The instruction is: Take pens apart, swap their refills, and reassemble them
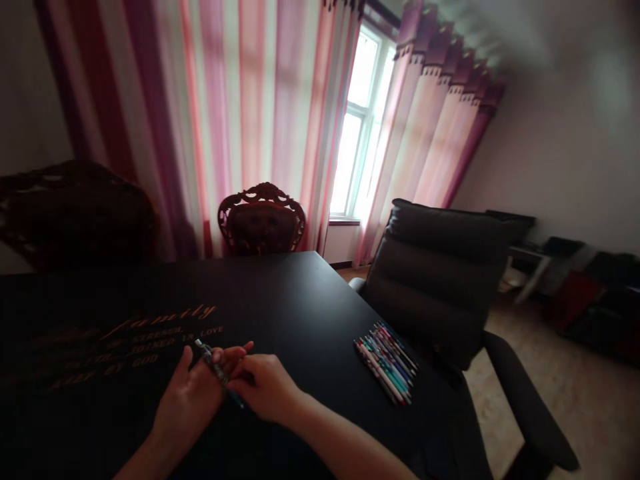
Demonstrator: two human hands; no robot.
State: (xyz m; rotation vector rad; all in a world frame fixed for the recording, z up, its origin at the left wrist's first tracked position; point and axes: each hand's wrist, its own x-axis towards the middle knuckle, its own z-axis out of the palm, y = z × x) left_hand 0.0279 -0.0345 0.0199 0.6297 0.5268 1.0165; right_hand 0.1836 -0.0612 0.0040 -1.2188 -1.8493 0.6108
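A slim patterned pen [216, 367] with a light tip and a bluish lower end slants across the palm side of my left hand [187, 393]. This hand is turned palm up, its thumb raised apart from the pen and its fingers stretched to the right. My right hand [267, 387] comes in from the right, thumb and fingers pinched on the pen's lower part. Its fingertips partly hide the left fingers. Beneath both hands is the black table [280, 307], with gold lettering [165, 327] to the left.
A row of several pens [387, 363] lies side by side near the table's right edge. A black office chair [445, 273] stands close by that edge. Beyond the far side are carved wooden chairs [263, 223], striped curtains [255, 100] and a window [355, 133].
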